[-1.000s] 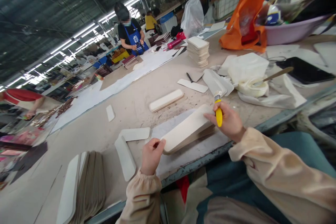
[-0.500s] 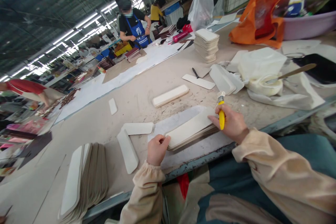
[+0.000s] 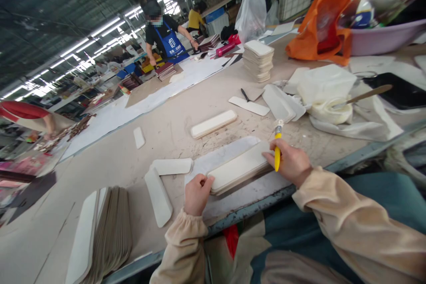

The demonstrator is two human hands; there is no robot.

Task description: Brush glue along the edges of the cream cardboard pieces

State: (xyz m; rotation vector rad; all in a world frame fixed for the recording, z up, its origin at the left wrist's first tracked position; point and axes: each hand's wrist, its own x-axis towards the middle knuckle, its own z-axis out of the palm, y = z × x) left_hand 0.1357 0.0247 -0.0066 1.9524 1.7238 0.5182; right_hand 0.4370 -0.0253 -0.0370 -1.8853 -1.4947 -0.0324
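Observation:
A low stack of long white strips with rounded ends [image 3: 239, 166] lies on a pale sheet [image 3: 229, 150] near the table's front edge. My left hand [image 3: 197, 193] is closed, pinching the left end of this stack between thumb and fingers. At the other end, my right hand [image 3: 289, 159] holds a yellow brush [image 3: 277, 151], bristles pointing up and away, and its thumb touches the stack's right end. Beyond the sheet rests a smaller strip stack [image 3: 214, 124]. Two loose strips [image 3: 159, 195] meet at an angle left of my left hand.
A large leaning stack [image 3: 111, 230] stands front left. Behind are a tall stack [image 3: 258, 60], an orange bag [image 3: 321, 22] and a purple basin [image 3: 382, 40]. A white tub of paste [image 3: 333, 108] with a stick is at right. A person in a blue apron [image 3: 169, 44] stands across.
The top strip's right end has come down flush onto the stack, with my right hand slightly lower. The brush is more upright. The person across has spread their arms. The whole view has shifted slightly.

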